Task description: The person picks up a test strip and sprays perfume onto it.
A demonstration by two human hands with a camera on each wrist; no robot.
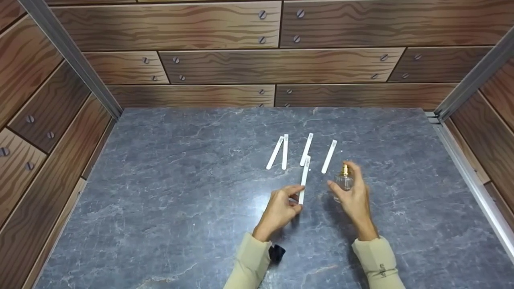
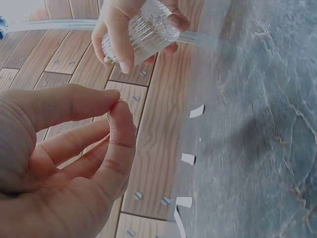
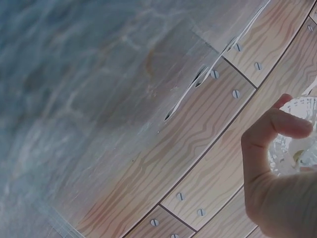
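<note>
Between thumb and fingertips, my left hand (image 1: 280, 206) pinches the near end of a white perfume test strip (image 1: 305, 172), which points away from me. Just to the right, my right hand (image 1: 356, 200) grips a clear ribbed glass perfume bottle (image 1: 343, 184), index finger resting on its gold spray top (image 1: 345, 168). The bottle is held upright above the table, its nozzle a short way right of the strip. In the left wrist view, the bottle (image 2: 153, 30) appears beyond the pinching fingers; the held strip is barely visible there. The right wrist view catches only part of the bottle (image 3: 283, 153).
Several more white strips lie on the grey marbled table (image 1: 172, 192) beyond my hands: a pair nearly touching (image 1: 275, 153), one (image 1: 307, 146) behind the held strip, another (image 1: 329, 156) to the right. Wood-patterned panels (image 1: 225, 66) and metal rails (image 1: 474, 160) enclose the table.
</note>
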